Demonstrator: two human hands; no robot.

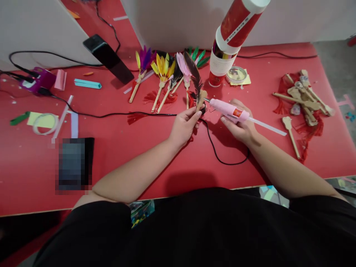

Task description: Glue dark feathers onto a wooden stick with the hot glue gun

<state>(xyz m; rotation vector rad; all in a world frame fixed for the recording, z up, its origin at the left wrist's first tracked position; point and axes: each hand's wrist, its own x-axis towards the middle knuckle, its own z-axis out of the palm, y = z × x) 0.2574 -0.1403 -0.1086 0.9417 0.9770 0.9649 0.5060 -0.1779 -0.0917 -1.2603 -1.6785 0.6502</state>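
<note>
Stacked red-and-white paper cups point(236, 24) at one o'clock, contents unclear, our left hand point(183, 125) near centre pinching tan wooden stick point(202, 98) and dark-brown feather point(196, 77), our right hand point(241, 124) gripping pink glue gun point(228, 109)

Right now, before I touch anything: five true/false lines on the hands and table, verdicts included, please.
1. The right hand holds a pink glue gun. True.
2. The left hand holds nothing. False: the left hand holds a wooden piece with a dark feather by it.
3. The glue gun's nozzle points toward the wooden piece. True.
4. The red-and-white cups stand side by side. False: the cups are stacked.
5. A purple block with cables plugged in sits at the person's left. True.
</note>
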